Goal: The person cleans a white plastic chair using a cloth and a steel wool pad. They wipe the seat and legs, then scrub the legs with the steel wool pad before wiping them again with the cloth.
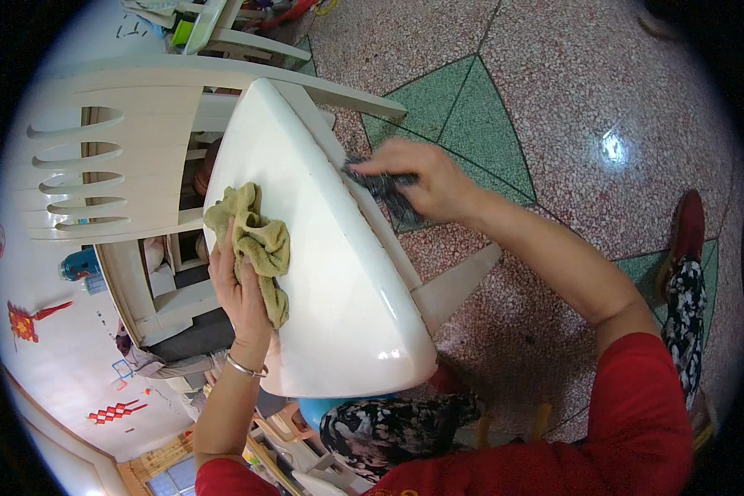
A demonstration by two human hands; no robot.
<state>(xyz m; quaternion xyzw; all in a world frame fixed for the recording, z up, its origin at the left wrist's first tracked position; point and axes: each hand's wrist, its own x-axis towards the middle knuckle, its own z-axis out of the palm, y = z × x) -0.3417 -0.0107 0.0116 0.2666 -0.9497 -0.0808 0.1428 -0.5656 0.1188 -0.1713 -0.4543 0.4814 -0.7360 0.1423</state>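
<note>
A white wooden chair (322,266) stands before me, its glossy seat facing up. Low on the seat, towards the slotted backrest (142,155), my left hand (242,291) grips a crumpled olive-green cloth (263,242) that rests on the white surface. My right hand (431,180) holds a dark, bunched cloth or scrubbing pad (390,189) against the chair's side rail, just under the seat edge. Motion blur hides what exactly that dark thing is. A dark uneven line runs along the seam below the seat's rim.
One chair leg (459,288) juts out under the seat beside my right forearm. A blue rounded object (322,409) shows by my patterned trouser leg. Another pale chair (223,37) stands beyond the backrest. The floor is speckled terrazzo (570,124) with green inlays (465,118).
</note>
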